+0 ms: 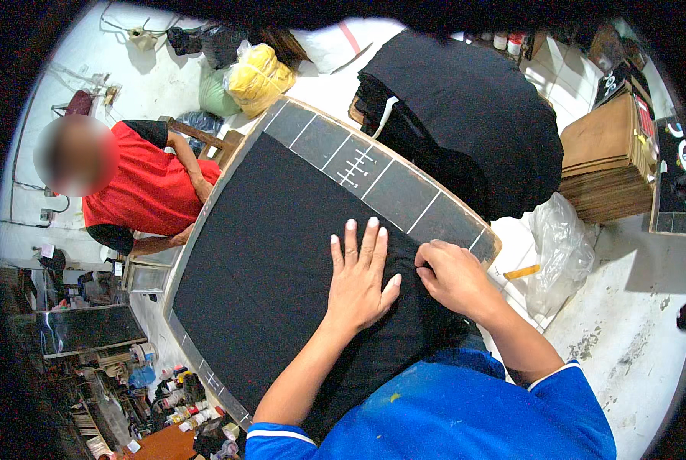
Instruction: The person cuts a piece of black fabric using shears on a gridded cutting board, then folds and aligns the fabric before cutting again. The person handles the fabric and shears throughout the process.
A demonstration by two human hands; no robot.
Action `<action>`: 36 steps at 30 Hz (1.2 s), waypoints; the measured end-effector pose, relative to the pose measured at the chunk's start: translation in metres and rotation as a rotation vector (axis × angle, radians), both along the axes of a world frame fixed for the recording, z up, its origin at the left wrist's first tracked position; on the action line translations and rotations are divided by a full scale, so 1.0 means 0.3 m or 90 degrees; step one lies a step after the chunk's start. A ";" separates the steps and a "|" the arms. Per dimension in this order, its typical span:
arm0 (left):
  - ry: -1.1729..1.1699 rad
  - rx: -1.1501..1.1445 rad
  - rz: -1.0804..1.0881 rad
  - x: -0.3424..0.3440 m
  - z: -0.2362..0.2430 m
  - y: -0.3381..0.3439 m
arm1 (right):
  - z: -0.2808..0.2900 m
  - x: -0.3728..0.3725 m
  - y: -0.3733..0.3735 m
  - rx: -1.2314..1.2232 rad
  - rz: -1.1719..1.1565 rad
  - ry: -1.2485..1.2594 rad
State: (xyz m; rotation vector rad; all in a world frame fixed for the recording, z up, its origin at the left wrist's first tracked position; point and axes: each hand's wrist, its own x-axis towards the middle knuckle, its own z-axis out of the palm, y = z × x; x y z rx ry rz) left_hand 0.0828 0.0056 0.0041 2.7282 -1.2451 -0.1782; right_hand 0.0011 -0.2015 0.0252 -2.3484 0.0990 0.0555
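A wide sheet of black fabric (254,253) lies spread over a dark table (400,192) ruled with white lines. My left hand (360,277) rests flat on the cloth, fingers stretched out and slightly apart. To its right, at the fabric's edge near the table's right corner, my right hand (454,274) has its fingers curled and pinched on the cloth. The exact grip under those fingertips is partly hidden. Faint crease lines run across the sheet, and its near part drops toward my body.
Beyond the table sits a large pile of black cloth (465,115). Brown cardboard sheets (600,165) are stacked at the right, near a clear plastic bag (561,253). A person in a red shirt (147,180) is at the table's left side. Yellow bundle (258,80) stands behind; clutter fills the lower left.
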 end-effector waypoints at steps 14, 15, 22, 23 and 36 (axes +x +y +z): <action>0.106 -0.197 -0.221 -0.321 0.074 0.177 | 0.069 -0.170 -0.076 -0.068 0.074 0.039; 0.098 -0.182 -0.183 -0.363 0.090 0.211 | 0.066 -0.193 -0.072 -0.069 0.110 -0.015; 0.110 -0.077 -0.107 -0.482 0.092 0.290 | 0.003 -0.255 -0.042 -0.230 0.374 -0.213; 0.102 -0.075 -0.109 -0.489 0.091 0.290 | 0.001 -0.255 -0.045 -0.241 0.392 -0.226; 0.058 -0.212 -0.088 -0.358 0.114 0.233 | -0.018 -0.239 -0.092 0.043 0.412 -0.186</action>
